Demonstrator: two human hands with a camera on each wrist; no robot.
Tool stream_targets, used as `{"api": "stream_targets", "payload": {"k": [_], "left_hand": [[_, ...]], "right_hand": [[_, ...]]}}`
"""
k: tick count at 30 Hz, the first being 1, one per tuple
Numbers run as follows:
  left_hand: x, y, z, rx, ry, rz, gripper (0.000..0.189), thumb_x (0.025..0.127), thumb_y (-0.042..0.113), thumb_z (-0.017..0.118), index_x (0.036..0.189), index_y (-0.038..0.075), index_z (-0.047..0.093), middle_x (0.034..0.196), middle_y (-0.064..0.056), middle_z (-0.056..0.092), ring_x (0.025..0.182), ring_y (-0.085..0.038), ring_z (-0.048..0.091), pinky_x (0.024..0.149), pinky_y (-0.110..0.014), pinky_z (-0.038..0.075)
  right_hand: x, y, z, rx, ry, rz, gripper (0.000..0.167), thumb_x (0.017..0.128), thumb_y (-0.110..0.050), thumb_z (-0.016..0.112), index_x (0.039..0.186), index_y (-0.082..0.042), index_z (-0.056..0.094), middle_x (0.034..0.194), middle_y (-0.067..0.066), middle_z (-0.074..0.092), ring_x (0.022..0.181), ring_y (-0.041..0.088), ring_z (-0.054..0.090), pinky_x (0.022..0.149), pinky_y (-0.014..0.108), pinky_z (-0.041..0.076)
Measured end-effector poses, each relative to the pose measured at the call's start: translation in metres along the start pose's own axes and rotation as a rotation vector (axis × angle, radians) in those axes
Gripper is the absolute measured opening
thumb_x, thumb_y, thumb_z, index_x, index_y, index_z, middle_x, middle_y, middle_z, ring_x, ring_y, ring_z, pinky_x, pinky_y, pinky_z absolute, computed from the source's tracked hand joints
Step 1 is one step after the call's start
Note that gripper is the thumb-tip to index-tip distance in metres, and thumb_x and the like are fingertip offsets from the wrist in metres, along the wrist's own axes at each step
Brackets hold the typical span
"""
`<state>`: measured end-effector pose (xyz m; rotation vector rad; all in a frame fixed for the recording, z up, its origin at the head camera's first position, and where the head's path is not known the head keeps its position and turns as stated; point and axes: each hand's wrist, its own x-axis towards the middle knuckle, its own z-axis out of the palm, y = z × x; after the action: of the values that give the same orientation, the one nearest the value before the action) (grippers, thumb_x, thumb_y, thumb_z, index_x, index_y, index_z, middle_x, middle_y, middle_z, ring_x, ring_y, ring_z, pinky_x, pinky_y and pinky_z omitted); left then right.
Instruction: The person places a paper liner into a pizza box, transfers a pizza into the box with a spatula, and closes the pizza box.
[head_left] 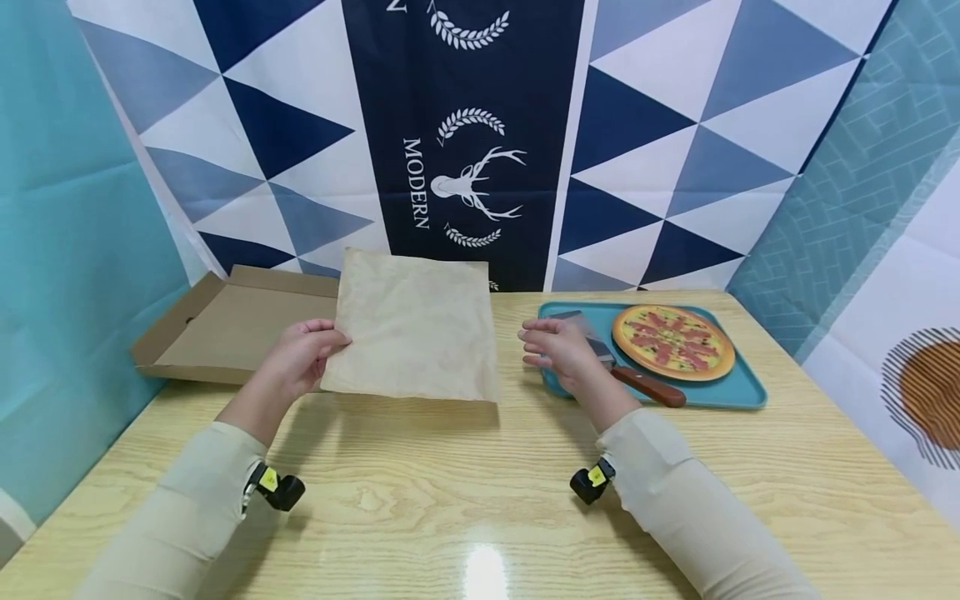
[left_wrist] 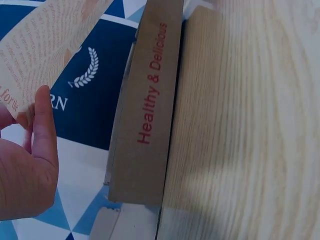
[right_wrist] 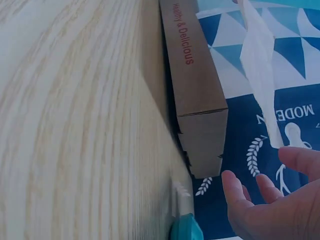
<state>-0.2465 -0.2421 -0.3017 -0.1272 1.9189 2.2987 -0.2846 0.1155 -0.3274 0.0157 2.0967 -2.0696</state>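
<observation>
Triangle-patterned cloth backs a pale wood-grained counter. Above it, between the two grips, a brown paper sheet is held up, tilted. The left grip is clamped on the sheet's left edge in a pinch; the right grip is empty, its fingers apart, near the right edge but not touching it. That gap seems the relation to judge by: the free edge lies just left of the right grip, and the sheet looks too nearly square to show a clear long axis. An open cardboard box sits behind the left grip, while a blue tray with pizza and spatula lies to the right
</observation>
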Motion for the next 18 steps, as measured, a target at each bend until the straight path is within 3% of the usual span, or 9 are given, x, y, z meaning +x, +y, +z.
{"api": "stream_targets", "payload": {"k": [6, 11, 18], "left_hand": [[0.008, 0.005, -0.004, -0.002, 0.041, -0.008, 0.017, 0.091, -0.004, 0.06, 0.082, 0.01, 0.058, 0.07, 0.004, 0.06, 0.055, -0.003, 0.057, 0.051, -0.016, 0.049], [0.014, 0.01, -0.007, -0.032, 0.046, -0.016, 0.015, 0.092, -0.006, 0.056, 0.084, 0.007, 0.056, 0.071, 0.001, 0.062, 0.055, -0.005, 0.06, 0.052, -0.018, 0.052], [0.02, 0.014, -0.007, -0.018, 0.079, -0.016, 0.011, 0.092, -0.004, 0.058, 0.089, 0.006, 0.055, 0.07, 0.002, 0.062, 0.054, -0.004, 0.059, 0.046, -0.015, 0.046]], "right_hand": [[0.002, 0.002, 0.005, -0.023, -0.025, 0.025, 0.047, 0.099, -0.008, 0.054, 0.141, 0.008, 0.04, 0.141, 0.024, 0.042, 0.128, 0.041, 0.043, 0.098, 0.038, 0.049], [0.004, 0.005, 0.009, -0.039, -0.032, 0.043, 0.048, 0.099, -0.008, 0.054, 0.142, 0.008, 0.04, 0.141, 0.024, 0.042, 0.129, 0.041, 0.043, 0.098, 0.037, 0.049], [0.007, 0.01, 0.013, -0.047, -0.046, 0.05, 0.048, 0.098, -0.007, 0.055, 0.141, 0.01, 0.04, 0.138, 0.025, 0.043, 0.127, 0.041, 0.044, 0.099, 0.039, 0.048]]}}
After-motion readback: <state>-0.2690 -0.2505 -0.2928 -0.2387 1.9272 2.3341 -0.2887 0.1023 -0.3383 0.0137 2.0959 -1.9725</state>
